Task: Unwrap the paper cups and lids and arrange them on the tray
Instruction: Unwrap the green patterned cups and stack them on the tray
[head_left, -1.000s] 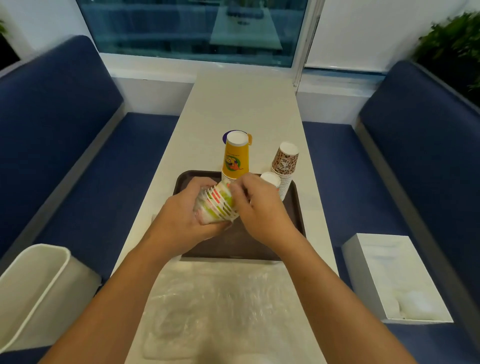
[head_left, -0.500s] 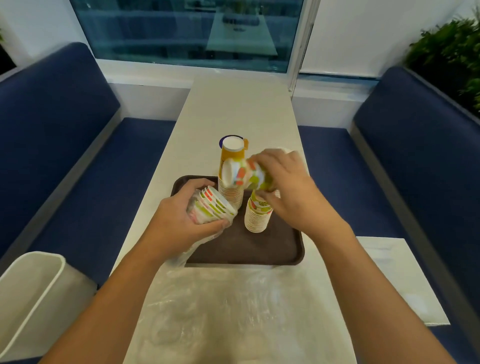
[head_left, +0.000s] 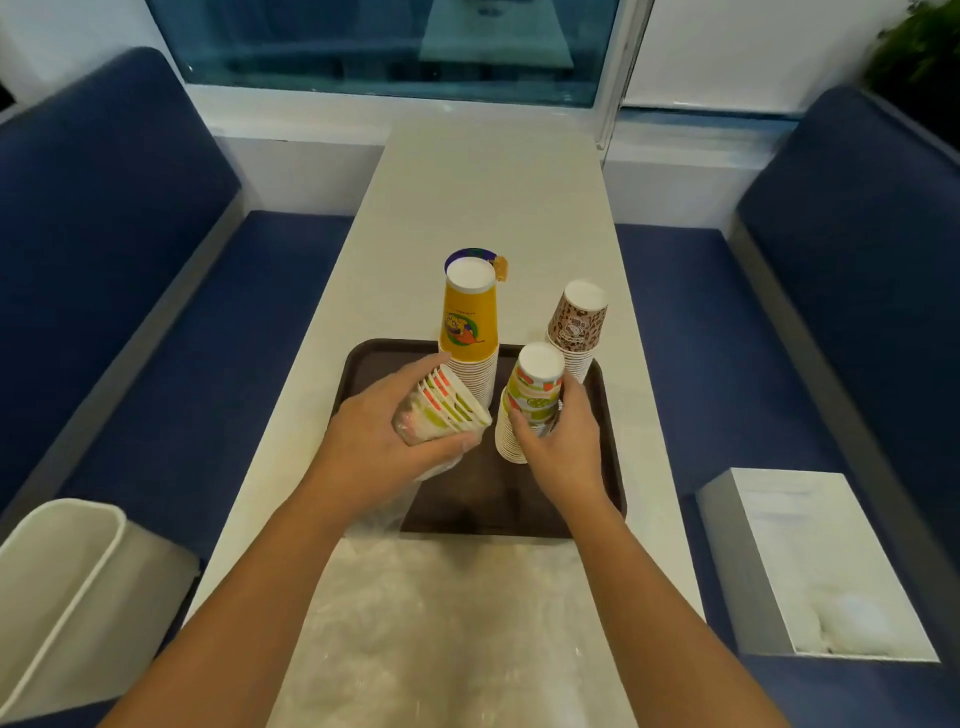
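A dark brown tray (head_left: 488, 509) lies on the white table. On it stand upside-down cup stacks: a tall yellow stack (head_left: 469, 322), a brown patterned stack (head_left: 577, 322) at the far right corner, and a green-and-orange patterned stack (head_left: 535, 387). My right hand (head_left: 558, 447) grips that patterned stack at its side. My left hand (head_left: 384, 436) holds a short sideways bundle of the same patterned cups (head_left: 447, 410), still partly in clear plastic wrap, over the tray's left edge.
Crumpled clear plastic wrap (head_left: 447, 623) covers the near table. A white bin (head_left: 57, 587) stands at the lower left, a white box (head_left: 815, 566) on the right seat. A round blue-rimmed item (head_left: 478, 255) sits behind the yellow stack. Blue benches flank the table.
My right hand pulled cups off the bundle, carried them right and set them upside down on the patterned stack on the tray. The left hand kept the remaining bundle.
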